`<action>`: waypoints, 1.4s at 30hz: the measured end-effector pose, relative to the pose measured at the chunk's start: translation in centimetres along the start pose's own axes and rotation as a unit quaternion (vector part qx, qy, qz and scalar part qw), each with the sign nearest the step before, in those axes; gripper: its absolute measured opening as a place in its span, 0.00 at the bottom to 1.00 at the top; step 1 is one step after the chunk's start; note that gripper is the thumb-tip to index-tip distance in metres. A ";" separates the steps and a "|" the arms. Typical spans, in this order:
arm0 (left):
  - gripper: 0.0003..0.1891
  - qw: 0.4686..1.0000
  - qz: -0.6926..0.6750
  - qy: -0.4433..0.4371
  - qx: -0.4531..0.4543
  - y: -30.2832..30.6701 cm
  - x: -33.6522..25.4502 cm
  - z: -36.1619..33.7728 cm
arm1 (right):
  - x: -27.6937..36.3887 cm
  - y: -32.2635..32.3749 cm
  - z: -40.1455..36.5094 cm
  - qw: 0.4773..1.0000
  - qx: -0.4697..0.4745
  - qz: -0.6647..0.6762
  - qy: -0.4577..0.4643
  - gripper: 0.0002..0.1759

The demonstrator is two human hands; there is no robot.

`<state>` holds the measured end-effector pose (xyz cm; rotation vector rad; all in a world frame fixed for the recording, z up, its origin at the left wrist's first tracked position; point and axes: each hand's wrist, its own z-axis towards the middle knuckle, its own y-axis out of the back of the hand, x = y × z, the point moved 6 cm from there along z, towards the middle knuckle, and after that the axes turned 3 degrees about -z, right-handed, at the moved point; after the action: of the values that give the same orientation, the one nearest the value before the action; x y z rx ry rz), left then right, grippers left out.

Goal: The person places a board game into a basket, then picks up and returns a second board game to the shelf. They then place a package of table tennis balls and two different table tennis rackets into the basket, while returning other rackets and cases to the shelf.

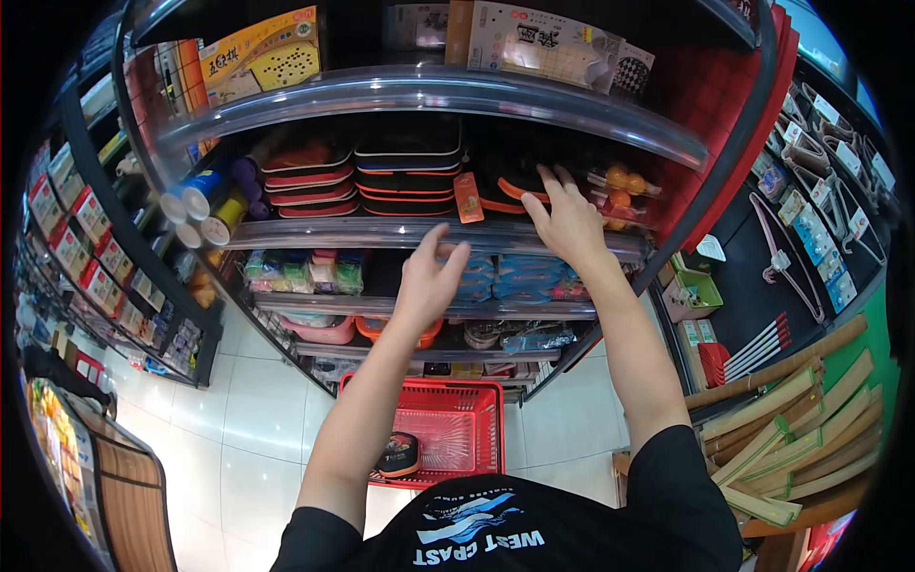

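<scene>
My right hand (564, 217) reaches into the middle shelf with fingers spread, touching a black-and-orange paddle case (511, 187). My left hand (429, 278) hovers open in front of the shelf rail (315, 232), holding nothing, just above blue packets (522, 276) on the shelf below. Stacks of red-and-black paddle cases (405, 176) lie to the left of my right hand. An orange tag (468, 197) hangs on the rail between my hands.
A red shopping basket (448, 429) stands on the white tile floor below, with a dark round item (399, 455) in it. Board game boxes (262, 52) fill the top shelf. Tube cans (205, 205) lie at the shelf's left end. Hangers (786, 257) and wooden sticks (801, 419) are at the right.
</scene>
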<state>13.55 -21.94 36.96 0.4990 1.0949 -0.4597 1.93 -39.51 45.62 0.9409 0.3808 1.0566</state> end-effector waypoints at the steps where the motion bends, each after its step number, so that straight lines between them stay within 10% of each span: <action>1: 0.29 1.000 0.001 -0.003 0.000 -0.4 -0.5 1.4 | -0.1 0.1 0.0 1.000 -0.003 0.000 0.000 0.31; 8: 0.23 0.995 0.007 0.098 0.027 -2.8 1.2 5.5 | -0.6 -0.2 0.3 1.000 -0.015 0.003 0.012 0.32; 13: 0.11 0.964 0.225 -0.105 -0.097 -2.8 -2.2 4.7 | -0.7 0.0 -0.1 0.998 -0.046 -0.015 0.039 0.31; 26: 0.06 0.922 0.315 -0.216 -0.069 -3.7 -4.4 5.1 | -1.0 -0.1 0.0 0.997 -0.061 0.001 0.054 0.30; 42: 0.11 0.928 0.313 -0.187 -0.077 -2.1 -3.0 6.1 | -0.3 -0.7 1.5 0.998 -0.057 -0.004 0.025 0.30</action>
<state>15.60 -26.90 41.65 0.5632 0.5493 0.0974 3.20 -40.54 45.87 0.8111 0.3611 1.0846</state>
